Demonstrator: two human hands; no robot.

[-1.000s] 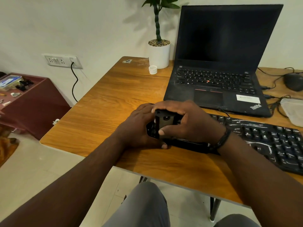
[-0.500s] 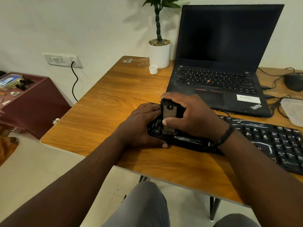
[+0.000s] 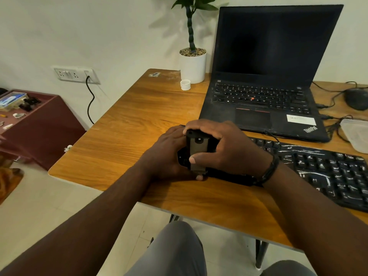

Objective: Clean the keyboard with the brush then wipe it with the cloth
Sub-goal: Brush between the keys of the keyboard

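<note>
Head view showed that, over the last second, the brush (image 3: 197, 151) had been drawn toward the near edge at the left end of the black keyboard (image 3: 326, 172), so brushing looked under way and the cloth step not begun. The left hand (image 3: 169, 154) lay pressed on that end, steadying it; the right hand (image 3: 225, 146) was clamped over the brush, wrist arched above the keys.

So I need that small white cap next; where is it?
In the head view, the white cap sits far-left on the desk, beside the plant pot, left of the laptop.
</note>
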